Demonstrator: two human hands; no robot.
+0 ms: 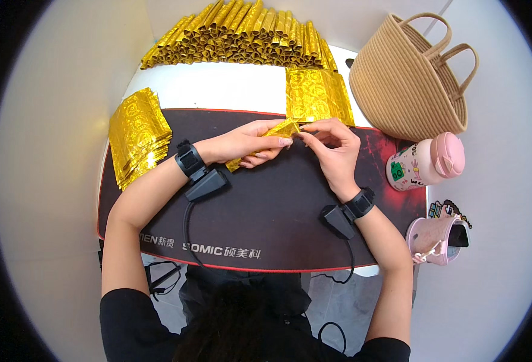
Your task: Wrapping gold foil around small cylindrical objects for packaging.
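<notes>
Holding a gold foil piece point(285, 128), partly rolled, between both hands. Left hand point(258, 143): fingers closed around its body, thumb on top, one end sticking out below the palm. Right hand point(335, 143): thumb and forefinger brought narrow, pinching the other end; remaining fingers curled.

Directly beneath the fingers: dark mat point(272, 205) with red edging, on a white table point(217, 84). Behind the fingers, on the wrists: black left wristband point(190, 159) and black right wristband point(359, 204), each with a boxy unit and cable.

Just beyond the fingers, slightly right: flat gold foil stack point(321, 93). Well to their left: second, fanned stack point(138, 136). Farthest ahead: heap of rolled gold tubes point(239, 36).

Right of the fingers: woven basket point(395, 78), ahead; pink-lidded bottle point(416, 164), tilted in view; nearer the body, pink container point(425, 240) with a dark flat object point(459, 236) inside.
</notes>
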